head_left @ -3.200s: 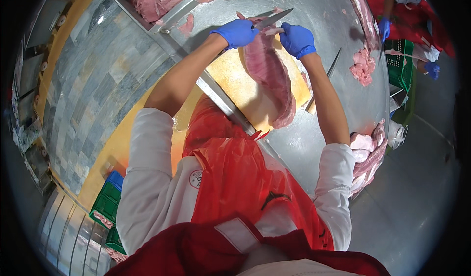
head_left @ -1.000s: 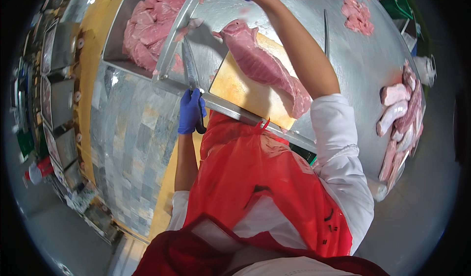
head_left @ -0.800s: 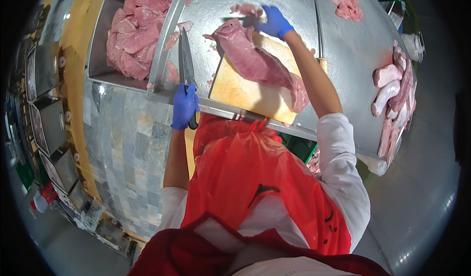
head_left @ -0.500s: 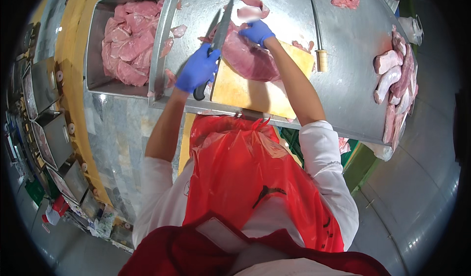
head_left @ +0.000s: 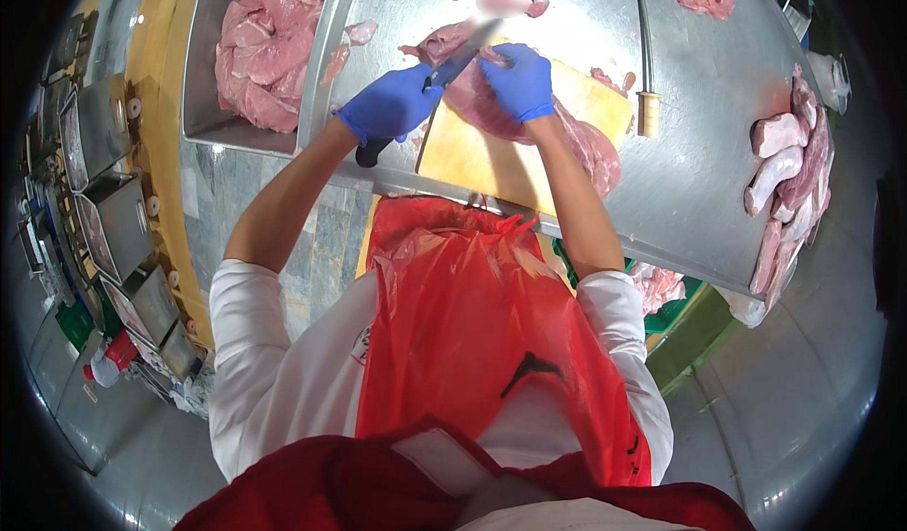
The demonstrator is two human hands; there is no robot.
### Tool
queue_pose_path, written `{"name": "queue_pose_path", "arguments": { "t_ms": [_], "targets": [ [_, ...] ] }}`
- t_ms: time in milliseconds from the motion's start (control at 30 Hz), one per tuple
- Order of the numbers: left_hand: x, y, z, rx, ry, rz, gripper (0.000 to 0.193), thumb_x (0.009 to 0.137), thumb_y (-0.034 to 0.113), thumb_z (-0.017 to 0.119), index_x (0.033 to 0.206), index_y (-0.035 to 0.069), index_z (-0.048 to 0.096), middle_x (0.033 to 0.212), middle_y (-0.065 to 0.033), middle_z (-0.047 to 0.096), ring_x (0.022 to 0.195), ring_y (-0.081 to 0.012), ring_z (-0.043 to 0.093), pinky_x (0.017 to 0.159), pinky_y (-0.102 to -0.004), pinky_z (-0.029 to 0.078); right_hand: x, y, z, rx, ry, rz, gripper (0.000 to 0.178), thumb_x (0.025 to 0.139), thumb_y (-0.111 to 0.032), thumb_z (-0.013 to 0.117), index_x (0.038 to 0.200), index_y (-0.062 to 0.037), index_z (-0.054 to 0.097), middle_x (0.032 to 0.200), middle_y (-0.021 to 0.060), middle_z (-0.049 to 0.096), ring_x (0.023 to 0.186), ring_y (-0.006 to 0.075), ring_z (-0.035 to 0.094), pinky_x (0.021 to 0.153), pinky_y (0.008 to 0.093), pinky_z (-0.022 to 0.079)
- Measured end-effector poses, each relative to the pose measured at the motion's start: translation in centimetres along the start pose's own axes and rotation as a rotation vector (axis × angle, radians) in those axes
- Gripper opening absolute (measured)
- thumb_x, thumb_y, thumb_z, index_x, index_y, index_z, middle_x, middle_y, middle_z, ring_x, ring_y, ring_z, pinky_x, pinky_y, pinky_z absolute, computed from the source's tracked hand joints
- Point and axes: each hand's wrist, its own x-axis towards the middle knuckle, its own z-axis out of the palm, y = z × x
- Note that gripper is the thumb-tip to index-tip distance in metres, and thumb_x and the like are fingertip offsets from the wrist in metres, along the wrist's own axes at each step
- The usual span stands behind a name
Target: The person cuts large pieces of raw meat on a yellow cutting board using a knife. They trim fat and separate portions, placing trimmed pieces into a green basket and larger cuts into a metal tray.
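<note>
L hand (head_left: pixel 392 104) had fingers closed round the handle of the knife (head_left: pixel 470 54), blade angled to far right over the long meat cut (head_left: pixel 477 101). R hand (head_left: pixel 518 82), fingers bent, seemed to be pinching the cut's far edge just beside the blade. Cut lay slantwise on the yellow board (head_left: pixel 453 161), its far-left end overhanging onto the steel table (head_left: pixel 704 172). Step in hand prob. trimming; next stroke called for a firm R pinch w/ fingertips clear of the edge, I'd judge. Farther out: a blurred pink/white piece (head_left: pixel 536 2) on far side, sharpening rod (head_left: pixel 646 59) to R, tray (head_left: pixel 200 59) w/ meat chunks (head_left: pixel 269 54) to L.
</note>
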Motion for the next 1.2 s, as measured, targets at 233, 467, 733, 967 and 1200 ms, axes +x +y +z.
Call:
{"name": "queue_pose_path", "arguments": {
  "t_ms": [233, 467, 733, 967, 1200],
  "targets": [
    [1.5, -1.9, 2.7, -0.112, -0.013, -0.018, 0.031, 0.101, 0.032, 0.048, 0.100, 0.002, 0.055, 0.069, -0.0098, 0.056, 0.052, -0.0177, 0.058, 0.050, -0.0353, 0.048, 1.0, -1.9, -1.9, -0.060, -0.216, 0.079, 0.043, 0.081, -0.036, 0.075, 0.100, 0.0021, 0.073, 0.079, 0.0184, 0.072, 0.068, 0.0275, 0.069, 0.070, 0.0362, 0.055],
    [-1.7, 0.4, 4.2, -0.026, -0.079, -0.127, 0.035, 0.101, 0.035, 0.048, 0.102, 0.000, 0.054, 0.075, -0.0099, 0.060, 0.059, -0.0182, 0.059, 0.056, -0.0348, 0.049, 3.0, 2.4, -2.9, 0.217, -0.304, 0.159, 0.026, 0.077, -0.020, 0.081, 0.091, 0.0006, 0.076, 0.075, 0.0067, 0.071, 0.066, 0.0113, 0.063, 0.063, 0.0285, 0.053],
    [-2.5, 0.9, 3.3, -0.005, -0.148, -0.103, 0.037, 0.099, 0.036, 0.050, 0.102, -0.001, 0.054, 0.079, -0.0112, 0.062, 0.069, -0.0221, 0.062, 0.067, -0.0390, 0.051, 3.1, 0.9, -3.0, 0.285, -0.315, 0.109, 0.006, 0.077, -0.007, 0.073, 0.076, -0.0009, 0.074, 0.070, 0.0025, 0.070, 0.060, 0.0069, 0.058, 0.055, 0.0264, 0.049],
    [-2.4, -1.0, 5.0, -0.020, -0.015, -0.117, 0.033, 0.100, 0.033, 0.049, 0.103, 0.000, 0.052, 0.074, -0.0108, 0.058, 0.053, -0.0182, 0.058, 0.051, -0.0346, 0.051, 4.1, 4.5, -2.6, 0.162, -0.502, 0.154, 0.011, 0.076, -0.014, 0.069, 0.080, -0.0049, 0.074, 0.072, 0.0049, 0.069, 0.061, 0.0111, 0.058, 0.060, 0.0269, 0.050],
    [-2.1, -0.3, 3.5, 0.019, 0.064, -0.187, 0.039, 0.098, 0.030, 0.050, 0.108, -0.008, 0.053, 0.072, -0.0196, 0.064, 0.054, -0.0261, 0.065, 0.057, -0.0382, 0.055, 10.2, 10.4, 2.5, -0.711, -0.755, -0.648, 0.019, 0.080, -0.026, 0.061, 0.076, -0.0119, 0.074, 0.072, 0.0088, 0.070, 0.063, 0.0241, 0.062, 0.062, 0.0361, 0.050]
  ]
}}
